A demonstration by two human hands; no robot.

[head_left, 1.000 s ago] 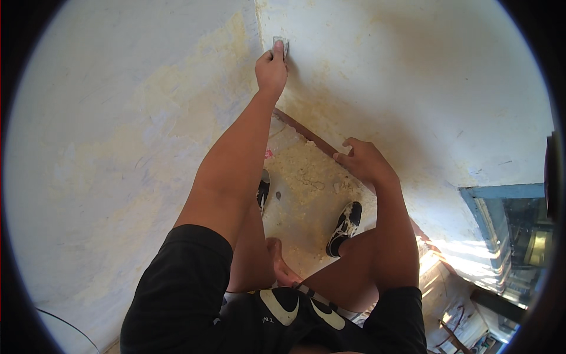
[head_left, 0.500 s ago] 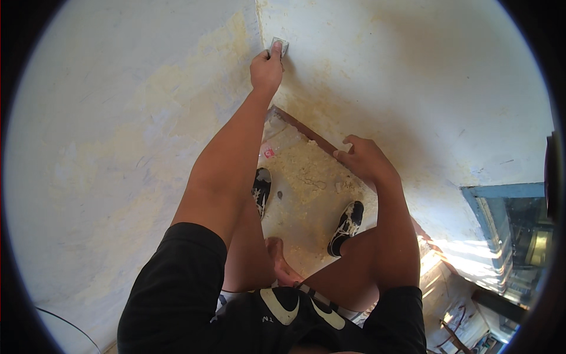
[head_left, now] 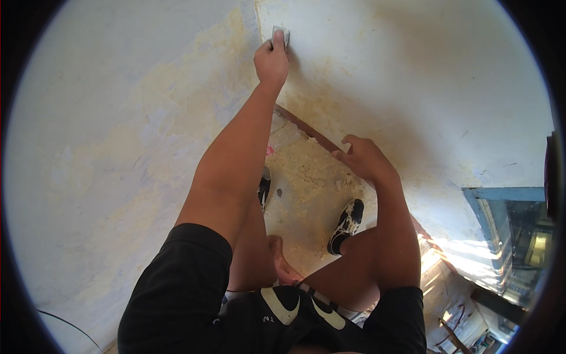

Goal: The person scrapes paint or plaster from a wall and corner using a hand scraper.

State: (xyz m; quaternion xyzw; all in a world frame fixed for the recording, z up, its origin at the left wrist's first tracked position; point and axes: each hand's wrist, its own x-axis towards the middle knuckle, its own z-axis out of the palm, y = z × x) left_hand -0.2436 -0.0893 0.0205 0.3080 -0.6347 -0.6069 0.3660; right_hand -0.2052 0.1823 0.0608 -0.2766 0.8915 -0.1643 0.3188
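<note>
My left hand (head_left: 272,62) reaches far up the wall corner, closed around a small grey scraper (head_left: 286,34) with the thumb laid along it. The scraper is against the right-hand wall (head_left: 377,65), just beside the corner; the hand hides most of its handle side. Yellowish, patchy areas mark the left-hand wall (head_left: 171,94) near that corner. My right hand (head_left: 370,162) is held lower, near the foot of the right-hand wall, with nothing in it and its fingers partly spread. Whether it touches the wall I cannot tell.
Pale flakes (head_left: 312,168) litter the floor between my two black shoes (head_left: 348,221). A brown skirting strip (head_left: 312,133) runs along the right-hand wall. Further right is a blue-framed window (head_left: 507,193). A dark cable (head_left: 68,323) hangs at lower left.
My left hand has shifted slightly up and to the right along the wall with the scraper. The right hand has hardly moved.
</note>
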